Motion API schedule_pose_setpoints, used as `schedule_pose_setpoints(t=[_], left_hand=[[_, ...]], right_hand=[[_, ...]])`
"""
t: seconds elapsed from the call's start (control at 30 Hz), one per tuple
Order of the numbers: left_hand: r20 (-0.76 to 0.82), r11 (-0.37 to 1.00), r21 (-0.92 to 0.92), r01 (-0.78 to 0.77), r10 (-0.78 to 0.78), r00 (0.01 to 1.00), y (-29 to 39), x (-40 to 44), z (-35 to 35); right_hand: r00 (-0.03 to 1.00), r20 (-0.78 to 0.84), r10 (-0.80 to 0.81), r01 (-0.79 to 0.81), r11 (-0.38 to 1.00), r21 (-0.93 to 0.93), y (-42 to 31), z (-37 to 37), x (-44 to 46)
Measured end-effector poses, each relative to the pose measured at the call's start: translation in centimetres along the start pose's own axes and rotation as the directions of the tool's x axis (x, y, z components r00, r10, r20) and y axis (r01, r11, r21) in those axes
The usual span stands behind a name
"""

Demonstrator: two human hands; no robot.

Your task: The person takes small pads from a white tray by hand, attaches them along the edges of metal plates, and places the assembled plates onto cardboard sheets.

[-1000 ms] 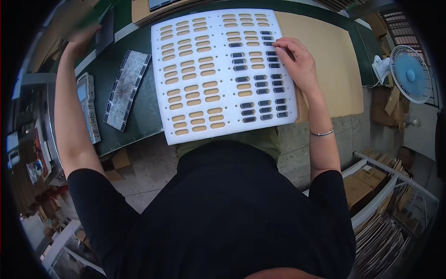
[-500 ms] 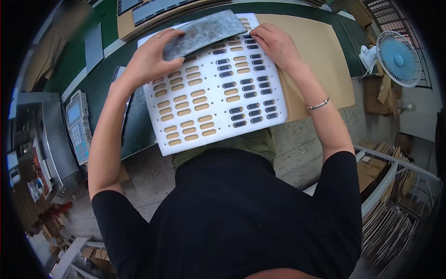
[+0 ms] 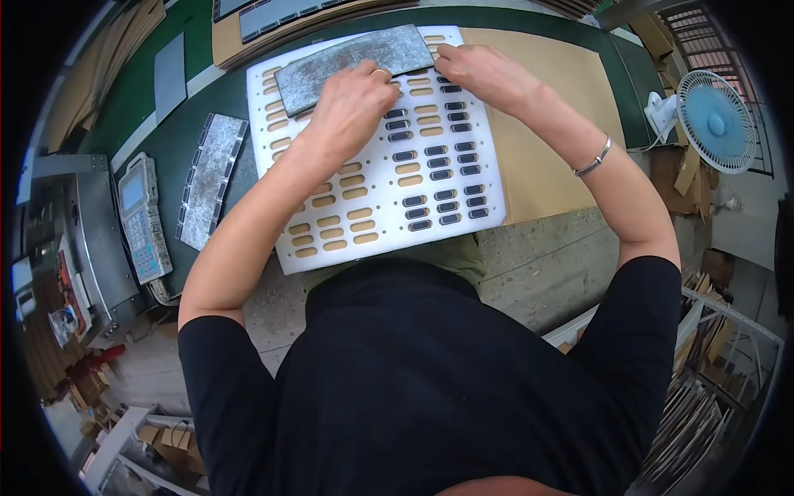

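A white slotted foam tray lies in front of me, with small dark oblong parts in many right-hand slots. Across its far side rests a mottled grey metal plate. My left hand is over the plate's near edge, its fingers curled down by the slots; what they grip, if anything, is hidden. At the plate's right end, my right hand has its fingertips pinched together above a slot. Whatever lies between those fingertips is too small to make out.
Brown cardboard extends under the tray to the right. Left of the tray lies another metal plate edged with dark parts, beside a keypad device. Stacked boards stand at the back; a blue fan is at right.
My left hand has left the plate's left end and moved right to its near edge, its fingers closing. The right hand has shifted slightly left. The side plate is now uncovered.
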State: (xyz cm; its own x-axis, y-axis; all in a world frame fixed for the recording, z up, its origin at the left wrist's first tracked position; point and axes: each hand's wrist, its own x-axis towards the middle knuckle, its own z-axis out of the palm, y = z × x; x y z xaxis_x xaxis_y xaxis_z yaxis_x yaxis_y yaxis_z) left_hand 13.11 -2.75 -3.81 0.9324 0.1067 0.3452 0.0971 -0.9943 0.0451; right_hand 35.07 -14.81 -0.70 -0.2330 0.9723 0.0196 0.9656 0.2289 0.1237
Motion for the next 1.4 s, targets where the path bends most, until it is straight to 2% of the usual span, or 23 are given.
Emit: schedule_pose_setpoints(t=[0.1,0.23,0.3,0.43,0.5,0.53,0.57,0.6,0.63,0.7,0.73,0.77,0.8,0.83,0.9,0.93,1.03,1.07,1.17,1.27,1.4], left_hand=[[0.066,0.999,0.032,-0.009,0.007,0.998,0.5,0.5,-1.1],[0.131,0.999,-0.007,0.04,-0.039,0.991,0.2,1.3,-1.1],[0.072,0.998,-0.014,0.058,-0.057,0.996,0.3,1.1,-0.9],[0.066,0.995,0.097,-0.009,0.003,0.998,1.9,0.7,-1.0],[0.096,0.987,0.148,-0.061,0.047,0.994,1.9,0.4,-1.2],[0.041,0.995,0.086,-0.06,0.057,0.998,1.1,-0.2,-1.0],[-0.077,1.0,0.019,0.011,-0.01,0.997,0.3,-1.1,-1.3],[-0.188,0.996,-0.057,0.072,-0.081,0.979,-0.3,-2.0,-2.2],[-0.288,0.983,-0.138,0.118,-0.153,0.945,-1.1,-3.0,-3.0],[-0.174,0.931,-0.036,0.364,-0.365,0.915,-3.8,-4.8,-3.7],[-0.193,0.929,0.021,0.368,-0.358,0.914,-5.3,-5.5,-3.7],[-0.213,0.923,0.079,0.376,-0.353,0.911,-6.7,-5.8,-3.4],[-0.126,0.895,0.17,0.413,-0.396,0.91,-7.4,-5.9,-3.4],[-0.155,0.905,0.146,0.4,-0.379,0.912,-8.0,-5.9,-2.9],[-0.209,0.924,0.099,0.369,-0.343,0.916,-8.8,-6.2,-2.0],[-0.227,0.917,-0.012,0.4,-0.392,0.892,-8.7,-6.5,-1.9],[-0.19,0.832,-0.16,0.531,-0.553,0.811,-8.5,-7.1,-2.5],[-0.158,0.812,-0.188,0.552,-0.58,0.799,-8.9,-7.3,-2.3],[-0.144,0.827,-0.201,0.524,-0.554,0.82,-9.3,-7.0,-2.7],[-0.1,0.822,-0.196,0.535,-0.559,0.823,-9.9,-6.5,-2.6],[-0.117,0.827,-0.182,0.531,-0.555,0.824,-9.9,-6.2,-2.6]], right_hand=[[1.0,-0.025,-0.008,0.007,1.0,-0.008,0.0,0.6,0.1],[0.979,-0.171,0.111,-0.086,0.986,0.146,-0.2,2.0,0.1],[0.944,-0.29,0.156,-0.088,0.968,0.235,-0.4,2.1,-0.4],[0.93,-0.297,0.216,-0.125,0.947,0.297,0.0,2.3,-0.8],[0.899,-0.241,0.366,-0.212,0.843,0.494,-0.2,1.1,-0.8],[0.87,-0.207,0.448,-0.262,0.775,0.574,-0.8,0.3,-0.8],[0.837,-0.165,0.522,-0.307,0.698,0.647,-1.1,-0.1,-0.4],[0.832,-0.272,0.484,-0.207,0.725,0.657,-1.3,0.3,0.1],[0.849,-0.283,0.447,-0.167,0.734,0.659,-1.7,0.3,1.0],[0.873,-0.302,0.383,-0.096,0.742,0.664,-3.5,0.0,3.0],[0.876,-0.307,0.371,-0.083,0.745,0.662,-4.6,-0.1,4.4],[0.873,-0.372,0.315,-0.054,0.821,0.568,-5.5,0.2,5.8],[0.864,-0.438,0.248,-0.022,0.888,0.459,-6.1,0.4,7.6],[0.85,-0.498,0.172,0.009,0.94,0.34,-6.3,0.6,9.3],[0.827,-0.553,0.1,0.059,0.963,0.262,-6.9,1.9,12.1],[0.814,-0.577,0.067,0.079,0.971,0.224,-7.1,2.4,12.8],[0.85,-0.526,0.04,0.068,0.981,0.184,-8.0,3.3,13.1],[0.854,-0.513,0.083,0.069,0.96,0.27,-8.0,3.4,12.9],[0.793,-0.589,0.154,0.109,0.916,0.386,-7.8,3.4,13.2],[0.796,-0.583,0.16,0.109,0.91,0.399,-7.4,3.7,13.8],[0.808,-0.556,0.195,0.064,0.909,0.411,-7.6,3.7,14.2]])
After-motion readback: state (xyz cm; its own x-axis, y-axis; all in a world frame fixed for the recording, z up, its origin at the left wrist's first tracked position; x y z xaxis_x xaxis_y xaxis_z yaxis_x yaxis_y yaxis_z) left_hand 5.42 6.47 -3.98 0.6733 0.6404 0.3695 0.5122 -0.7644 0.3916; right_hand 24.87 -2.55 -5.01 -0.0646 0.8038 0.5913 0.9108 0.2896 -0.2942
